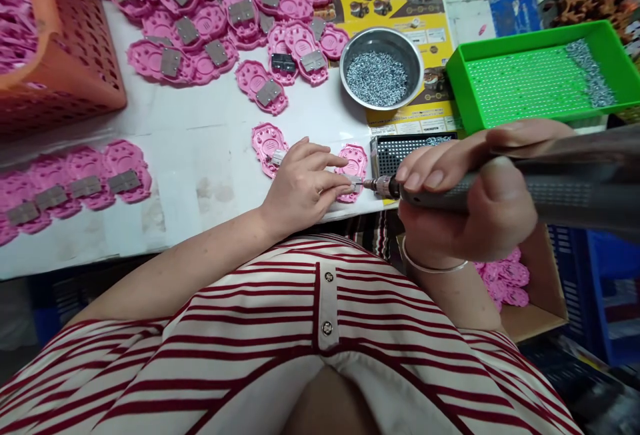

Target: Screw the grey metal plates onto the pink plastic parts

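Observation:
My right hand is wrapped round a dark power screwdriver, which lies nearly level with its bit pointing left. The bit's tip meets the grey plate on a pink plastic part near the table's front edge. My left hand rests on the table, fingers stretched out and fingertips on that part's left side and plate. Just left of this hand is a second pink part, partly covered at its lower end. A black perforated tray with screws stands behind the screwdriver's tip.
A metal bowl of screws and a green tray stand farther back. Pink parts with grey plates are piled at the back left and rowed at left. An orange basket stands far left; a cardboard box is below right.

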`<act>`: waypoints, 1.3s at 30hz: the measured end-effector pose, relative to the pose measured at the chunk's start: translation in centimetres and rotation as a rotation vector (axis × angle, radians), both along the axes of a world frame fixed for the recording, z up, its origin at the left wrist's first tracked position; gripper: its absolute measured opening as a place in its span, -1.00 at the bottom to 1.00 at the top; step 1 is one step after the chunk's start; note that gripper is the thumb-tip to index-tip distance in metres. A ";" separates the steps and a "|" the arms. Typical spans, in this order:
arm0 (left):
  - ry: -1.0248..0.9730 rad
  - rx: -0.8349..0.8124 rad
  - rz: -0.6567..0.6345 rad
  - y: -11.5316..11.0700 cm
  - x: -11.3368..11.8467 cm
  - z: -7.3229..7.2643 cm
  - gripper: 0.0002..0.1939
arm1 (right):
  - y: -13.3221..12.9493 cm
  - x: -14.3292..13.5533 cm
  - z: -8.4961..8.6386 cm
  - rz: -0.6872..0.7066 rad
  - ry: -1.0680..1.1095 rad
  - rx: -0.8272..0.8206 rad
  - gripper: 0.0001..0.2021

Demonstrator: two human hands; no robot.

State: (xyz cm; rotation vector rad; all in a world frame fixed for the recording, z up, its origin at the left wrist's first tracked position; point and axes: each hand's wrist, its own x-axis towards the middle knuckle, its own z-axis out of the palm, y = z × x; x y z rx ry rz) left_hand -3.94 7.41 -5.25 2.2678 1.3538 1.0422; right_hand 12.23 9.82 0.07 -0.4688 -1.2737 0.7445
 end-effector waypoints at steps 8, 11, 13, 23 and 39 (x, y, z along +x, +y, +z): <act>-0.041 -0.081 -0.032 -0.1 0.2 0.4 -0.85 | -0.9 0.3 1.8 0.074 0.077 -0.093 -0.86; -0.017 -0.047 -0.029 -0.3 0.2 0.5 -0.84 | -1.0 0.4 2.1 0.070 0.074 -0.069 -0.87; 0.013 0.015 -0.031 -0.4 0.2 0.5 -0.83 | -0.9 0.5 2.1 0.082 0.034 -0.050 -0.89; 0.104 0.061 -0.028 -0.4 -0.1 0.5 -0.85 | -0.7 0.3 1.1 0.132 -0.029 -0.080 -0.85; 0.157 0.017 -0.021 0.0 0.2 -1.6 -0.87 | 0.0 0.8 -3.7 0.008 -0.096 -0.375 -0.76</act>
